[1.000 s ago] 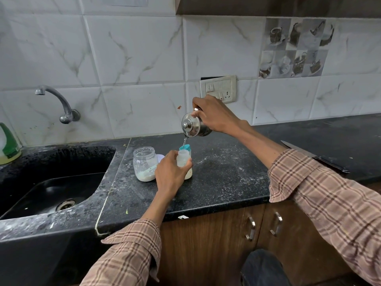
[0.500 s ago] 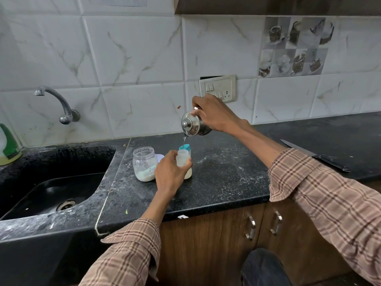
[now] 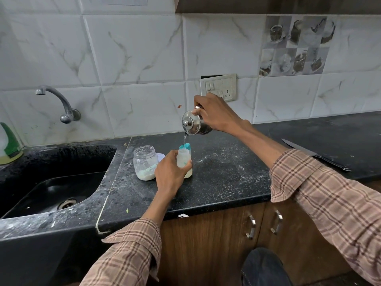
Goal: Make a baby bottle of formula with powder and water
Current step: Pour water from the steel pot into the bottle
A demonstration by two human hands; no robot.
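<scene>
A small clear baby bottle stands open-topped on the black counter, whitish at its bottom. My left hand grips it from the left. Above it my right hand holds a small steel kettle, tilted left with its lid on. A thin stream of water falls from the spout into the bottle. A teal cap sits right behind the bottle. A clear jar with white powder at its bottom stands just left of my left hand.
A black sink with a wall tap lies to the left. A long knife rests on the counter at the right. A green-and-white bottle is at the far left edge. A white lid lies behind the jar.
The kettle stays tilted over the bottle and water keeps running in. Both hands hold nearly the same positions.
</scene>
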